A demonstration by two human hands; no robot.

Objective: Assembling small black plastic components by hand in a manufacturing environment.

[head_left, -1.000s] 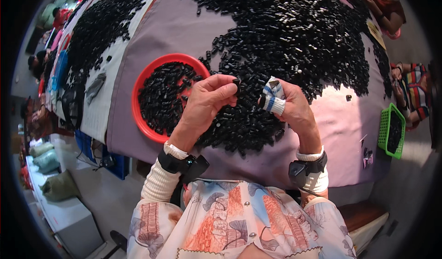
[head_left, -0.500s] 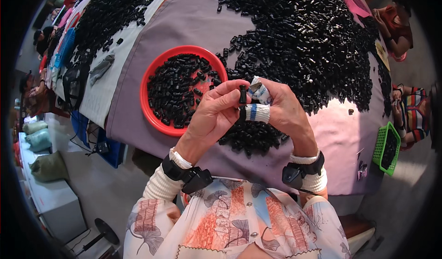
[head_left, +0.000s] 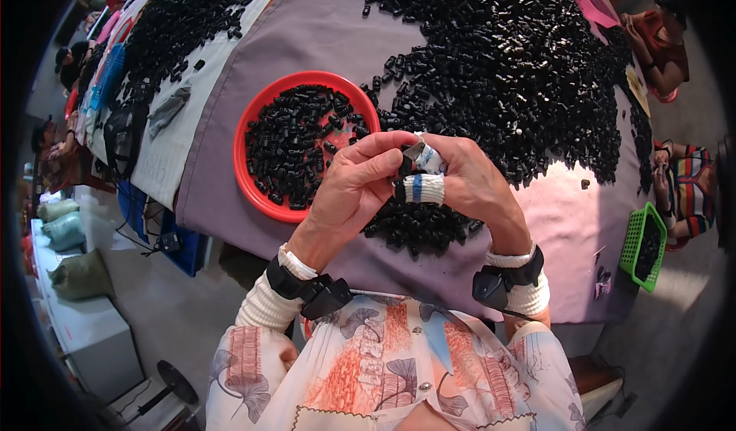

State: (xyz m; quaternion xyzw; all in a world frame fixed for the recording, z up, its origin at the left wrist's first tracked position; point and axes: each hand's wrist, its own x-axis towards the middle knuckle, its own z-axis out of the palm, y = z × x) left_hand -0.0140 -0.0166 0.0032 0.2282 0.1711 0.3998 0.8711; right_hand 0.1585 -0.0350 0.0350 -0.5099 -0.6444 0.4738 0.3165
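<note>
In front of me, both hands meet over the table. My left hand (head_left: 356, 180) pinches a small black cylindrical part (head_left: 406, 164) between thumb and forefinger. My right hand (head_left: 473, 176) is closed against the same part. White cloth wraps with blue stripes (head_left: 423, 189) cover its thumb and forefinger. A small flat grey pointed piece (head_left: 414, 150), blade-like, sticks out of the right fingers and touches or nearly touches the part. Below the hands lies a small pile of black parts (head_left: 420, 228). To the left, a red round basin (head_left: 244, 172) holds many more.
A large heap of black parts (head_left: 491, 71) covers the far right of the cloth-covered table (head_left: 291, 32). A green basket (head_left: 653, 279) stands at the right edge. Other people (head_left: 663, 44) sit around. A neighbouring table with black parts (head_left: 172, 29) is at left.
Both hands stay together over the table. The black part has tilted and is now more hidden by the fingers, and the grey piece has moved left, over it.
</note>
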